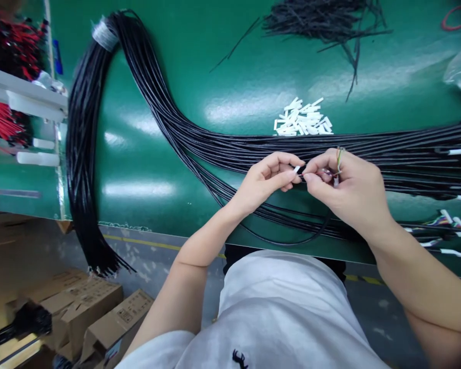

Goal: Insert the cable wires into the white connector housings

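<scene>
Between thumb and fingers, my left hand (267, 180) pinches a short white sleeve (296, 169), with what looks like the dark end of a cable beside it. My right hand (348, 192) is closed on thin coloured wires (338, 160), some of them looping up over its fingers. The fingertips of both hands nearly meet. Under and behind them runs a long bundle of black cables (200, 137) across the table. One black cable (288, 242) loops toward the table's front edge. Just beyond the bundle lies a heap of small white sleeves (303, 119).
Thin black tubes (315, 20) are piled at the back of the green table (184, 66). The tied cable bundle (85, 123) hangs over the front edge at left. Cable ends with white sleeves (459, 253) lie at right. Cardboard boxes (115, 320) stand on the floor.
</scene>
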The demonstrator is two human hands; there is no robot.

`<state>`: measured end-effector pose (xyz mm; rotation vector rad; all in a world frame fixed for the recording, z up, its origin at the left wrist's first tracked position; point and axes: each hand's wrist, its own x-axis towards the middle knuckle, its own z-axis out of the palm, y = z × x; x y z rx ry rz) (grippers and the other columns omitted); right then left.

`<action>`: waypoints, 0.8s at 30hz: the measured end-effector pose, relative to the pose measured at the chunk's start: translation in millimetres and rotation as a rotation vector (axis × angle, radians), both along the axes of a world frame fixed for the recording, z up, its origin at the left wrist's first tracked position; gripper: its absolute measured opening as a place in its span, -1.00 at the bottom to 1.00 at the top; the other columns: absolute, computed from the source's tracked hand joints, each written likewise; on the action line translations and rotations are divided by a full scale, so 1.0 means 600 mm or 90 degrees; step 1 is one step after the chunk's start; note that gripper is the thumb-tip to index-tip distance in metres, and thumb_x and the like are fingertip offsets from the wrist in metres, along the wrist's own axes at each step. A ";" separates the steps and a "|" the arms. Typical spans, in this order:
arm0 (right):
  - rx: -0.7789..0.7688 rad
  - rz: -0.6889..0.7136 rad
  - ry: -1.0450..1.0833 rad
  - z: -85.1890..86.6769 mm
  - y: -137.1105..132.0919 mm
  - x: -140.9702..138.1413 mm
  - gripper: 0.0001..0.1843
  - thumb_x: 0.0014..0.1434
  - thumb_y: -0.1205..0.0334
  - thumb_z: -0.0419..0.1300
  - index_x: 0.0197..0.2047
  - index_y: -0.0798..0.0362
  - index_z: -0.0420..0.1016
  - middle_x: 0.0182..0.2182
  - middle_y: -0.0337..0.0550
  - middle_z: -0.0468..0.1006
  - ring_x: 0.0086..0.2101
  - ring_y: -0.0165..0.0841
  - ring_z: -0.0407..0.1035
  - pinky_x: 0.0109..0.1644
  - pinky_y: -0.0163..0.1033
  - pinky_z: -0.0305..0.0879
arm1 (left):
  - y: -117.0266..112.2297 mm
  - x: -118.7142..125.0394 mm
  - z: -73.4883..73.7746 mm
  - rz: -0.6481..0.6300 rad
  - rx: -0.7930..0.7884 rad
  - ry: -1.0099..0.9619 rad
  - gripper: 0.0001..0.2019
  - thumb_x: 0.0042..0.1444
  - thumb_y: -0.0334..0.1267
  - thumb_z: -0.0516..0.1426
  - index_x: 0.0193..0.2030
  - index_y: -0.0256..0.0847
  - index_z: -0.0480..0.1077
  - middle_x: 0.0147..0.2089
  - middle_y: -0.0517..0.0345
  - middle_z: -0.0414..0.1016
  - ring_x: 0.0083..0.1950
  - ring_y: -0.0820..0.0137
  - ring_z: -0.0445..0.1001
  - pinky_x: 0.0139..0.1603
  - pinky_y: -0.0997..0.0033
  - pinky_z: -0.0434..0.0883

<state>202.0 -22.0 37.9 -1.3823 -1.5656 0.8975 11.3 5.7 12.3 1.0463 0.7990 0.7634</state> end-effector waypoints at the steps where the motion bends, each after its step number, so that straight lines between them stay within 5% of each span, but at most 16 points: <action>1: 0.030 0.001 -0.012 -0.002 -0.002 -0.002 -0.83 0.11 0.45 0.26 -0.37 -0.04 0.52 -0.53 -0.35 0.36 -0.54 -0.46 0.16 -0.44 -0.24 0.10 | -0.001 0.000 -0.002 -0.001 -0.007 -0.011 -0.64 0.21 0.03 0.39 -0.03 -0.15 0.53 -0.28 0.24 0.62 -0.30 0.59 0.55 -0.26 0.58 0.46; 24: 0.246 0.010 -0.187 -0.026 -0.005 -0.005 -0.72 0.13 0.54 0.23 -0.30 -0.08 0.36 -0.47 -0.35 0.35 -0.51 -0.42 0.26 -0.43 -0.22 0.11 | -0.008 -0.001 -0.001 -0.029 -0.129 -0.034 -0.58 0.13 0.04 0.44 -0.08 -0.22 0.48 -0.26 0.22 0.70 -0.32 0.59 0.62 -0.28 0.59 0.53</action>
